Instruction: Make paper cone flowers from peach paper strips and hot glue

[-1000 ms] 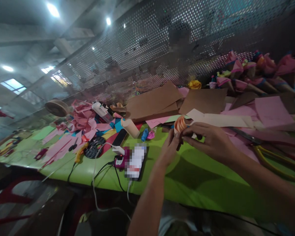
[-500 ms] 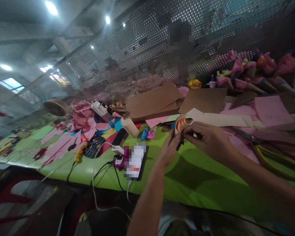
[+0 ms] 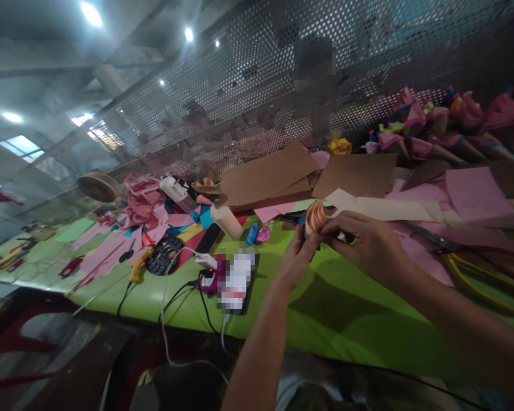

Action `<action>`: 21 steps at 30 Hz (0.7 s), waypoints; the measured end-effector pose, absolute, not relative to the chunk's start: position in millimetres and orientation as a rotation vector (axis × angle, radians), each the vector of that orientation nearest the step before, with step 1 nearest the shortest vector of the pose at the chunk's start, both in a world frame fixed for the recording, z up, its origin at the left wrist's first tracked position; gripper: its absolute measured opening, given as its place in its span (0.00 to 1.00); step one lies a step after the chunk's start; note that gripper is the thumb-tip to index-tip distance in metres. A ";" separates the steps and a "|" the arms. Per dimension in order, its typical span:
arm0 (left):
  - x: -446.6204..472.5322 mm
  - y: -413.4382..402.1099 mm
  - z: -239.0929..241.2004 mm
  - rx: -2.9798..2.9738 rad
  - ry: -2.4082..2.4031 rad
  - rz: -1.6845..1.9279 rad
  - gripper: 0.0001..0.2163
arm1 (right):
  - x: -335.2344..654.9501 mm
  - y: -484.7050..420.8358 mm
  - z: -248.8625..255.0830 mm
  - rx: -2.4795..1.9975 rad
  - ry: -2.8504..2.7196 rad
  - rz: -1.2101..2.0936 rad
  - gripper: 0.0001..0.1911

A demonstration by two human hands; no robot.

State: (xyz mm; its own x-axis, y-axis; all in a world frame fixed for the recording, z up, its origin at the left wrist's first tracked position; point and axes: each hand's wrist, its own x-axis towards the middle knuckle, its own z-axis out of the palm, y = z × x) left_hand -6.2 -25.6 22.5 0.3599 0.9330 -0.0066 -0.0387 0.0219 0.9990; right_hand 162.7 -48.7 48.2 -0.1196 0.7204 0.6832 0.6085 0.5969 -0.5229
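Above the green tabletop, my left hand (image 3: pixel 297 257) is closed around the base of a rolled paper flower (image 3: pixel 316 216) with orange and cream layers. My right hand (image 3: pixel 364 237) comes in from the right with its fingers bent and fingertips pressed together at the flower's lower right side. Whether they pinch its edge or only touch it is hidden. Right behind the hands lies a long cream paper strip (image 3: pixel 394 209). Large scissors (image 3: pixel 458 260) with yellow handles rest to the right of my right hand.
Brown cardboard (image 3: pixel 265 177) and pink sheets (image 3: pixel 471 194) lie behind. Several finished paper flowers (image 3: pixel 466 123) are piled at the back right. Left of my hands are a phone (image 3: pixel 237 282) on a cable, a purple power socket (image 3: pixel 214 279) and a yellow-handled glue gun (image 3: pixel 140 264).
My left thumb and fingers have shifted slightly at the flower's base, leaving more of its layers showing. My right hand stays almost in place.
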 end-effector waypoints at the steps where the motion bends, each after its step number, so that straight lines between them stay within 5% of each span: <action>1: -5.8 -25.0 21.2 1.311 0.921 0.952 0.22 | 162.5 -48.8 47.6 -1.080 -1.819 0.114 0.07; 21: 0.1 -22.6 28.8 1.149 1.002 0.998 0.17 | 161.0 -48.7 44.3 -1.056 -1.882 0.017 0.05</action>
State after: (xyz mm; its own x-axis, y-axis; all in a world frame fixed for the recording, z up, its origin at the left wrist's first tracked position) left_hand 0.1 -22.6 28.8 0.2483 0.9633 -0.1016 -0.0978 0.1293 0.9868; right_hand 161.0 -48.7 44.3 -0.1821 0.6696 0.7200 0.6567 0.6278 -0.4179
